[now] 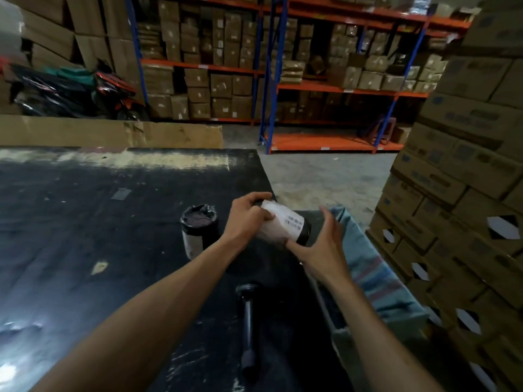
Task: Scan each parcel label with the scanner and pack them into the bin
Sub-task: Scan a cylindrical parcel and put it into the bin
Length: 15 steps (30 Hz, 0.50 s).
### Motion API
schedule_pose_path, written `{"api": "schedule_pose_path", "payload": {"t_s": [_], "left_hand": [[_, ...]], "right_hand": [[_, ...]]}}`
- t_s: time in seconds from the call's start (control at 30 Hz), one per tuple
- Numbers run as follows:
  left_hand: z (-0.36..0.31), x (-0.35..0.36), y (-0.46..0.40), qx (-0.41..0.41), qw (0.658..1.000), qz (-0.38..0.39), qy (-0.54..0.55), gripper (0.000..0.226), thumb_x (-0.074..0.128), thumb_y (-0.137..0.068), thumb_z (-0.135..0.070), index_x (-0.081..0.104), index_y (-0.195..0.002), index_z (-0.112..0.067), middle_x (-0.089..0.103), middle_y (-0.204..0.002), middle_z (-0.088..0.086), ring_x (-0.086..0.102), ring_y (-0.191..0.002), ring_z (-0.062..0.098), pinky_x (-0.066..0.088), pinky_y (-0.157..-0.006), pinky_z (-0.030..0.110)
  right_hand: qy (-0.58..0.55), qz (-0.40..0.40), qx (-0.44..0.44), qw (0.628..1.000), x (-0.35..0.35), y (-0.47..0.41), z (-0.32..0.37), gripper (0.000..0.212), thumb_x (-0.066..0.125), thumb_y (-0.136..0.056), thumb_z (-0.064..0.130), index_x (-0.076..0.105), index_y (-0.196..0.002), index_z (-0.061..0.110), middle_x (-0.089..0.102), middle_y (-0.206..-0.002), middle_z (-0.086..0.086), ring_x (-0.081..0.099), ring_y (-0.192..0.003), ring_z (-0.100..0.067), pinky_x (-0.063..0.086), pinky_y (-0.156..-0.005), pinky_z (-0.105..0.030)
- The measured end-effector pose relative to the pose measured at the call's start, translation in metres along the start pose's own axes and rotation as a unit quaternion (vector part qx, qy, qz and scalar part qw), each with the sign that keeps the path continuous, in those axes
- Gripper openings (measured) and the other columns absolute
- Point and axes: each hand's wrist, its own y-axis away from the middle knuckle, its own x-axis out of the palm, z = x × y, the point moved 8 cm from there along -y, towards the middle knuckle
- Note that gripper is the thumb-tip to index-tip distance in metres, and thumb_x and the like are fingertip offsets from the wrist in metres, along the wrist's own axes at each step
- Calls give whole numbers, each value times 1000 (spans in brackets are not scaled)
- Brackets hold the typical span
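Note:
A cylindrical parcel (285,226) wrapped in black plastic, with a white barcode label, is held on its side above the right edge of the black table (99,222). My left hand (247,219) grips its far end, fingers curled over the label. Against its near end lie the straight fingers of my right hand (322,244). A second black-wrapped parcel (198,230) stands upright on the table to the left. The black handheld scanner (250,329) lies on the table near me, between my forearms. The bin, a blue-grey striped sack (373,273), hangs open just right of the table.
Stacked cardboard cartons (458,193) rise close on the right. Blue and orange shelving (325,89) full of boxes stands behind. A flat cardboard sheet (113,131) lines the table's far edge, with a parked motorbike (70,89) beyond it.

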Motion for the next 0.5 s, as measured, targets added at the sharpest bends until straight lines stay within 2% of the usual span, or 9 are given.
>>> {"api": "schedule_pose_path", "payload": {"t_s": [0.07, 0.17, 0.23, 0.27, 0.3, 0.37, 0.43, 0.5], "left_hand": [[9, 30, -13, -13, 1000, 15, -13, 47, 66, -55, -8, 77, -98, -24, 75, -101, 0, 68, -98, 20, 55, -76, 26], [28, 79, -35, -20, 997, 55, -42, 47, 63, -56, -11, 78, -100, -22, 75, -104, 2, 66, -104, 20, 52, -81, 24], [44, 107, -50, -13, 991, 78, -109, 52, 61, -72, -19, 69, -124, -22, 72, -111, 3, 66, -110, 22, 51, -85, 22], [53, 116, -58, 10, 980, 73, -186, 58, 59, -81, -29, 57, -139, -25, 70, -116, 6, 64, -111, 24, 51, -90, 28], [62, 123, -66, 43, 953, 56, -293, 64, 55, -87, -41, 43, -149, -28, 66, -123, 8, 61, -114, 26, 48, -98, 36], [86, 136, -78, 97, 870, 37, -482, 70, 43, -96, -54, 24, -158, -26, 49, -145, 13, 46, -132, 30, 31, -114, 46], [125, 149, -85, 95, 809, 86, -574, 71, 32, -101, -56, 14, -160, -21, 22, -165, 12, 19, -152, 29, 7, -124, 46], [167, 154, -87, 60, 768, 137, -622, 70, 22, -104, -54, 8, -161, -15, 0, -169, 9, -3, -156, 23, -8, -125, 45]], "right_hand": [[9, 62, -16, 998, -9, -26, -21, 111, 86, -67, 49, 24, -158, 30, 35, -153, -7, 36, -141, -22, 41, -112, -40], [20, 122, -13, 992, -12, -57, -67, 88, 82, -63, 57, 49, -141, 35, 62, -131, 4, 62, -118, -16, 56, -91, -33], [35, 120, -7, 992, -14, -76, -101, 75, 79, -62, 62, 56, -129, 39, 67, -117, 10, 66, -100, -10, 56, -77, -29], [42, 117, 4, 992, -14, -87, -122, 72, 81, -64, 59, 57, -128, 38, 67, -117, 9, 65, -98, -10, 54, -75, -28], [52, 111, 23, 992, -14, -99, -145, 71, 83, -67, 55, 57, -130, 34, 67, -120, 5, 65, -100, -14, 51, -76, -29], [74, 99, 75, 989, -11, -122, -194, 73, 84, -74, 50, 56, -135, 24, 64, -127, -5, 62, -110, -26, 49, -82, -33], [103, 100, 135, 980, 0, -141, -241, 75, 82, -78, 51, 54, -138, 16, 63, -132, -15, 60, -118, -35, 50, -92, -40], [126, 112, 184, 968, 19, -151, -280, 77, 79, -81, 52, 52, -141, 11, 61, -135, -22, 59, -121, -40, 47, -96, -42]]}}
